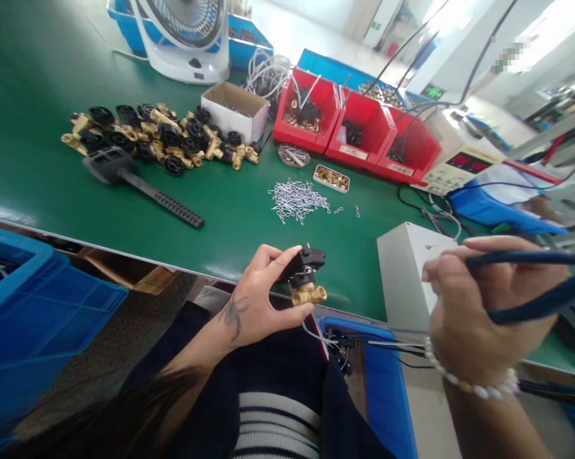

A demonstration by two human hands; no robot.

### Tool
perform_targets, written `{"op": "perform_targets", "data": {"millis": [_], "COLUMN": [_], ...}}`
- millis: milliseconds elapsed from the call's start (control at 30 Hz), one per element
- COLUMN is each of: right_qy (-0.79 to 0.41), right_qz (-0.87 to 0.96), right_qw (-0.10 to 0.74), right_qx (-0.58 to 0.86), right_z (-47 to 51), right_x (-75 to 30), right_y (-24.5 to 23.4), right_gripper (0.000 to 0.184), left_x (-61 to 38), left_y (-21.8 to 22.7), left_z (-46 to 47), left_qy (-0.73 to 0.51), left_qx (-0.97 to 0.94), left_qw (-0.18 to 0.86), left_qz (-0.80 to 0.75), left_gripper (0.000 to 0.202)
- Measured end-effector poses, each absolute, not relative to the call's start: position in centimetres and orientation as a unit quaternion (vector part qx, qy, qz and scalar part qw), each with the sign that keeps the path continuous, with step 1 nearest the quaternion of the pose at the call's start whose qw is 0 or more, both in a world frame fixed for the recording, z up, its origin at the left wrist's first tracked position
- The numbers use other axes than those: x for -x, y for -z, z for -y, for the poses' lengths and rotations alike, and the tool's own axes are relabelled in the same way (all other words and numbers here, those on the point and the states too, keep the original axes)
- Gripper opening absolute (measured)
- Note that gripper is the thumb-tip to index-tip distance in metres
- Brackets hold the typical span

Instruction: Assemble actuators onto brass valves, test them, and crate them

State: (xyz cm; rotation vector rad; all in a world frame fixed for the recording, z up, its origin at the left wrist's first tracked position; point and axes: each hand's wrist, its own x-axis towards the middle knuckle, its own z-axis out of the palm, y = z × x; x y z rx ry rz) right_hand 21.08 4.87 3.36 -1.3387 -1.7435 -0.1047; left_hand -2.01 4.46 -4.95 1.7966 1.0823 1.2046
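Nearest, to the right of the pin pile [294, 199], the right hand [491, 306] has its grip curled around blue-handled pliers [555, 257], whose working end is out of view. On the pile's near side, the left hand [259, 296] pinches a brass valve [308, 294] with a black top between thumb and fingers, probably to steady it while leaving its brass openings clear. The pile lies loose on the bench [234, 197], likely for easy reach. Just beyond it, a tin [332, 187] corrals small brass pieces; farther back, red bins [354, 153] seem to keep parts sorted.
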Motion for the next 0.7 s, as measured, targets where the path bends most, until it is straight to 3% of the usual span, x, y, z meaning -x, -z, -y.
{"op": "perform_targets", "data": {"millis": [33,133,167,200,300,333,367,467,500,533,633,700], "right_qy": [0.028,-0.061,-0.075,-0.061,0.035,0.044,0.031,-0.077,-0.095,-0.086,0.013,0.024], "right_qz": [0.731,0.846,0.853,0.841,0.715,0.696,0.713,0.834,0.845,0.838,0.733,0.715], "right_qw": [0.433,0.209,0.170,0.193,0.428,0.460,0.441,0.197,0.150,0.164,0.393,0.433], "right_qx": [0.527,0.486,0.488,0.501,0.551,0.549,0.545,0.510,0.505,0.513,0.555,0.548], "right_z": [-4.92,-5.08,-5.08,-5.06,-4.92,-4.90,-4.92,-5.10,-5.17,-5.23,-5.32,-5.35], "right_x": [-21.06,-21.17,-21.26,-21.33,-21.35,-21.30,-21.25,-21.31,-21.40,-21.52,-21.71,-21.58], "right_y": [-3.11,-2.78,-2.88,-3.05,-3.36,-3.31,-3.21,-3.13,-3.23,-3.36,-3.51,-3.33], "right_gripper": [0.017,0.012,0.013,0.013,0.015,0.014,0.013,0.013,0.014,0.013,0.013,0.011], "left_x": [1.99,1.99,1.99,1.99,1.95,1.93,1.90,1.84,1.82,1.79,1.71,1.69], "left_y": [4.94,4.86,4.85,4.85,4.98,5.02,5.06,5.09,5.10,5.13,5.27,5.35], "left_z": [-4.48,-4.45,-4.43,-4.40,-4.37,-4.38,-4.40,-4.42,-4.42,-4.42,-4.46,-4.52], "left_qy": [-0.465,-0.454,-0.450,-0.450,-0.462,-0.463,-0.463,-0.455,-0.454,-0.456,-0.464,-0.466], "left_qx": [-0.695,-0.698,-0.699,-0.700,-0.700,-0.701,-0.703,-0.706,-0.706,-0.706,-0.703,-0.703], "left_qw": [0.352,0.350,0.352,0.352,0.347,0.345,0.342,0.338,0.338,0.337,0.336,0.333], "left_qz": [-0.420,-0.428,-0.430,-0.429,-0.419,-0.418,-0.419,-0.425,-0.425,-0.425,-0.421,-0.422], "left_gripper": [0.072,0.073,0.073,0.073,0.074,0.074,0.073,0.071,0.071,0.071,0.071,0.071]}}
